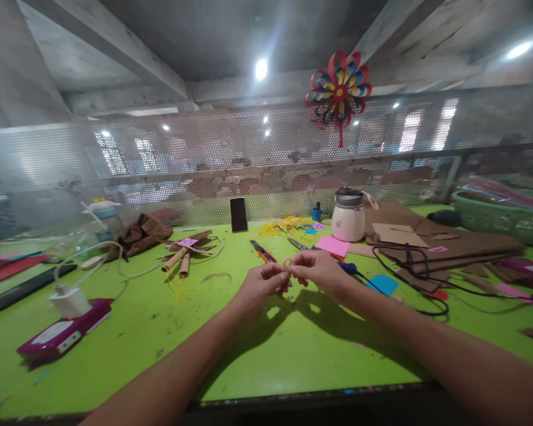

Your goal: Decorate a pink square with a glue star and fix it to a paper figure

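Over the middle of the green table (266,361), my left hand (263,285) and my right hand (317,269) meet at the fingertips. Both pinch a small pink paper loop (286,262) between them. Just behind lies an orange-and-black utility knife (263,251). Metal blades, probably scissors (296,243), stick out behind my right hand, which covers the rest. Beside my right wrist is a blue-handled tool (348,268), partly hidden by the forearm. A pink paper square (333,245) lies beyond that wrist, and a blue paper piece (382,284) to its right.
A phone (238,215) stands upright at the back, near a white jar (348,218) and yellow shreds (282,225). Brown paper (462,239), a black cord (408,269) and a green basket (497,222) occupy the right. Leftward are a paper-roll craft (184,254) and a purple power strip (66,331).
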Demonstrator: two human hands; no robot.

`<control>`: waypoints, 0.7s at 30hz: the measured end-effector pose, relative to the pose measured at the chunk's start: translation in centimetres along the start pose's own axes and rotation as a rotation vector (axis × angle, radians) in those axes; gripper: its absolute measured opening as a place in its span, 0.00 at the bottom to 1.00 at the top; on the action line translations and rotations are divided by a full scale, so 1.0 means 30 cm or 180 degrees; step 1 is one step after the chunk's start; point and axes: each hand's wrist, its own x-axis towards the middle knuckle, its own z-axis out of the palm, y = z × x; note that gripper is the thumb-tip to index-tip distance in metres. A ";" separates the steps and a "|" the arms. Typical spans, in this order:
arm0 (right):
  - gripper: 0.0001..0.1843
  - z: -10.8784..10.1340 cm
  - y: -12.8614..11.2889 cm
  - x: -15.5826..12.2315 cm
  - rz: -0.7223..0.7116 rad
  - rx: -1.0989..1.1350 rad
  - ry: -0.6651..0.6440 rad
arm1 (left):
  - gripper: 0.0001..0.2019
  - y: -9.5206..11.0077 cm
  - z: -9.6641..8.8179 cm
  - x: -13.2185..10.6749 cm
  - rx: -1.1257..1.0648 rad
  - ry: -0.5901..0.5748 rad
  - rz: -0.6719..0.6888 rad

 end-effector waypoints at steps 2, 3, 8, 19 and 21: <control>0.11 0.007 0.007 0.004 -0.0095 -0.0072 0.0101 | 0.12 0.001 0.002 -0.001 0.0003 0.0068 -0.0065; 0.11 0.012 0.011 0.005 -0.0138 -0.0128 0.0136 | 0.12 0.001 0.003 -0.002 -0.0008 0.0095 -0.0111; 0.09 0.040 0.048 0.006 -0.0338 -0.0383 0.0227 | 0.10 -0.001 0.011 -0.007 -0.0117 0.0202 -0.0358; 0.12 -0.019 0.015 0.019 -0.0086 0.0287 -0.0135 | 0.13 -0.004 0.010 0.002 0.0085 0.0023 -0.0174; 0.13 -0.029 0.014 0.023 -0.0099 0.0341 -0.0161 | 0.14 -0.005 0.008 0.003 0.0167 -0.0035 -0.0215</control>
